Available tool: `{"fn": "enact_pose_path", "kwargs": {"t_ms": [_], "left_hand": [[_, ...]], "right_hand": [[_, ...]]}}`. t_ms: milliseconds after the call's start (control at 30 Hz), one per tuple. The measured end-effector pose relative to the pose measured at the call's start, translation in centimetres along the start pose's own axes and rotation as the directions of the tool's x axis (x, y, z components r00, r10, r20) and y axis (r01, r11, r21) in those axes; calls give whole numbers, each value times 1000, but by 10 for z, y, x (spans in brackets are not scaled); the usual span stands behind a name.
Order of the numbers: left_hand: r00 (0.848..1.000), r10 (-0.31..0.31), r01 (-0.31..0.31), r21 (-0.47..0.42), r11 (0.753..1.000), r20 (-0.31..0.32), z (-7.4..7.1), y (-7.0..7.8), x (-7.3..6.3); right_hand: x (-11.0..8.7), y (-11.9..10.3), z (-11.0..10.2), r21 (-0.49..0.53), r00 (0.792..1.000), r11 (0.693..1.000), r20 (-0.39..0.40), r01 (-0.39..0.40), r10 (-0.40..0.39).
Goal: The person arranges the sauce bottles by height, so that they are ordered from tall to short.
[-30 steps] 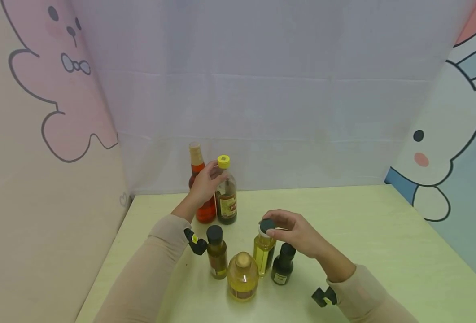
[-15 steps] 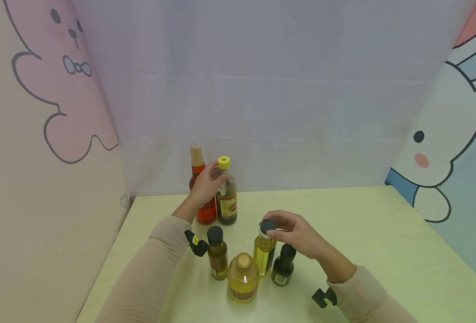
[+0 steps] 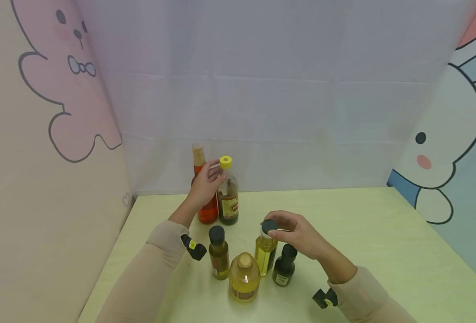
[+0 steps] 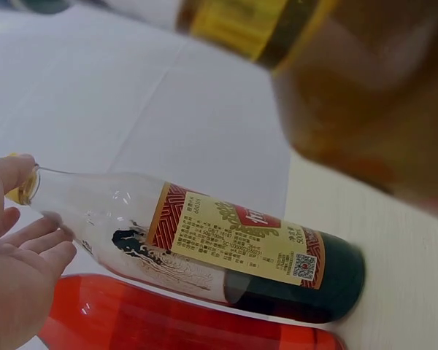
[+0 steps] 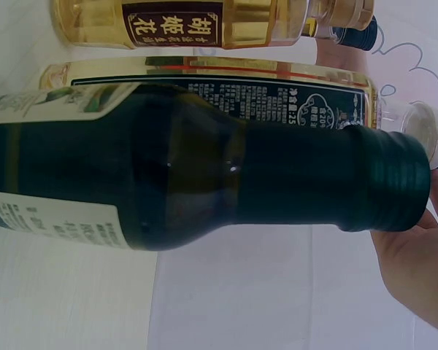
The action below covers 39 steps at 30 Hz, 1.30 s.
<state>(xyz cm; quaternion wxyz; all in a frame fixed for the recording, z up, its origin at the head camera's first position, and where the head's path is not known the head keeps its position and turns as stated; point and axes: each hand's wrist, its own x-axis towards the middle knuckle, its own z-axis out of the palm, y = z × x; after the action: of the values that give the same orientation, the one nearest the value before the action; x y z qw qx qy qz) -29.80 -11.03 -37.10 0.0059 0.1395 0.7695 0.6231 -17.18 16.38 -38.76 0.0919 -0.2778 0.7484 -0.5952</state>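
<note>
My left hand (image 3: 205,185) grips the neck of a sauce bottle (image 3: 228,205) with a yellow cap, dark liquid inside and a red and yellow label. In the left wrist view the thumb lies at that bottle's cap and the fingers curl at its neck. Close beside it, partly behind the hand, stands a tall bottle of red liquid (image 3: 208,211). My right hand (image 3: 300,234) holds an oil bottle (image 3: 264,255) by its dark cap, thumb on the near side and fingers behind. Both held bottles stand upright on the table.
Near my forearms stand an olive-brown bottle with a black cap (image 3: 219,258), a round golden oil bottle (image 3: 244,280) and a small dark bottle (image 3: 284,269). The pale table (image 3: 342,215) meets a light cloth wall (image 3: 278,134) at the back and printed side walls.
Both hands keep their places on the same two bottles. The head view has shifted slightly, so everything appears a little further right.
</note>
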Motion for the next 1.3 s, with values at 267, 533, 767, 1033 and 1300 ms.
{"fn": "enact_pose_path", "kwargs": {"t_ms": [267, 533, 767, 1033, 1300], "left_hand": [[999, 39, -39, -66, 997, 9, -2, -1, -15], [999, 47, -46, -120, 992, 12, -6, 1, -28], [999, 47, -46, -121, 992, 4, -9, 0, -38], [999, 44, -44, -145, 988, 1, -10, -4, -47], [998, 51, -44, -185, 982, 38, -9, -7, -60]], "right_hand": [[0, 1, -1, -14, 1000, 1000, 2, 9, -9], [2, 1, -2, -25, 1000, 1000, 5, 12, -12], [2, -1, -2, -15, 1000, 1000, 4, 10, -10], [2, -1, -2, -8, 1000, 1000, 5, -1, 1], [1, -1, -2, -4, 1000, 1000, 3, -10, 11]]}}
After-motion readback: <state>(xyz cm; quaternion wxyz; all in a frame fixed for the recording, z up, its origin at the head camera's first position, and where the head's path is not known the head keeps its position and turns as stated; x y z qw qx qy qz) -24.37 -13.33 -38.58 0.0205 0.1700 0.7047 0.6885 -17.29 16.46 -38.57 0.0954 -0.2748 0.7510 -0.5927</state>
